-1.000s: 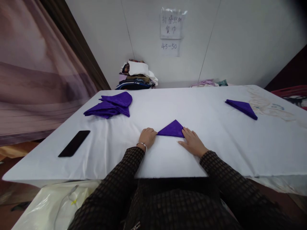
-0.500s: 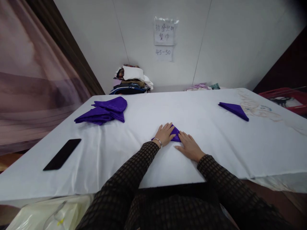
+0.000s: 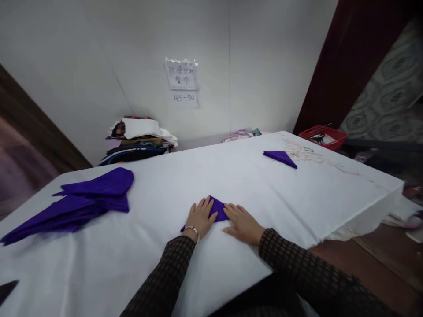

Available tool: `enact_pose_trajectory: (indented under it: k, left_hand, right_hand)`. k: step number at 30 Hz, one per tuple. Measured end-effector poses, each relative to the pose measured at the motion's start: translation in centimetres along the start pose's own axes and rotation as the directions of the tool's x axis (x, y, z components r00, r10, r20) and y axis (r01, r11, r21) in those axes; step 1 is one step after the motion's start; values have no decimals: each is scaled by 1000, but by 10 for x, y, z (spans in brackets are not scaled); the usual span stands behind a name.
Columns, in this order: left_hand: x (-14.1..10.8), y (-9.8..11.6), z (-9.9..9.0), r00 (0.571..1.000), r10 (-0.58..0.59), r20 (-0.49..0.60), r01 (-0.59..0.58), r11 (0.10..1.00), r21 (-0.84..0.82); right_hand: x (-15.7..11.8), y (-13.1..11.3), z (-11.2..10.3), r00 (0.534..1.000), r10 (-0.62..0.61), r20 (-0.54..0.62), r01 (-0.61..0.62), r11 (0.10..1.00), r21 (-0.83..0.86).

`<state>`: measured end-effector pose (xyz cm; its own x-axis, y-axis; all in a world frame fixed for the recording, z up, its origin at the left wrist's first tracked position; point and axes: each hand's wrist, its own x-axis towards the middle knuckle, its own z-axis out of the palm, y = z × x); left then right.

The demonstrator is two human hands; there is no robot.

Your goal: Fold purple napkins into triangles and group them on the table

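A purple cloth folded to a triangle [image 3: 218,209] lies on the white-covered table [image 3: 211,171] in front of me. My left hand [image 3: 200,216] rests flat over its left part, fingers spread, and hides much of it. Flat on the table, my right hand [image 3: 243,223] touches the cloth's right corner with its fingertips, fingers stretched out. Another folded purple triangle [image 3: 280,157] lies farther back on the right. Several purple cloths [image 3: 95,196] are heaped on the left of the table.
Folded clothes [image 3: 140,137] are stacked behind the table's back edge at left, with more fabric [image 3: 239,135] farther right. A red basket [image 3: 325,136] stands beyond the right side. Part of a black flat object [image 3: 6,290] shows at lower left.
The view has swung to the right, so the table's contents appear farther left and the red basket shows more fully. Both hands remain on the folded cloth.
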<state>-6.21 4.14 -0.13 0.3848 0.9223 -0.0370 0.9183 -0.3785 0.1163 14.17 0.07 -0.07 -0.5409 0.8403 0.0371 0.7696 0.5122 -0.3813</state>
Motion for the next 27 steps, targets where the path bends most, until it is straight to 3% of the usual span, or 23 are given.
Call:
enact_pose_trajectory:
  k: [8, 22, 27]
  left_hand:
    - [5, -3, 2, 999, -44, 5, 44, 998, -44]
    - [4, 0, 1, 999, -30, -28, 31, 999, 16]
    - [4, 1, 1, 999, -24, -32, 25, 999, 22]
  right_hand:
    - [-17, 2, -9, 1000, 20, 11, -21, 1000, 11]
    - [-38, 7, -14, 997, 68, 23, -67, 998, -16]
    - [-42, 7, -27, 995, 93, 27, -91, 995, -40]
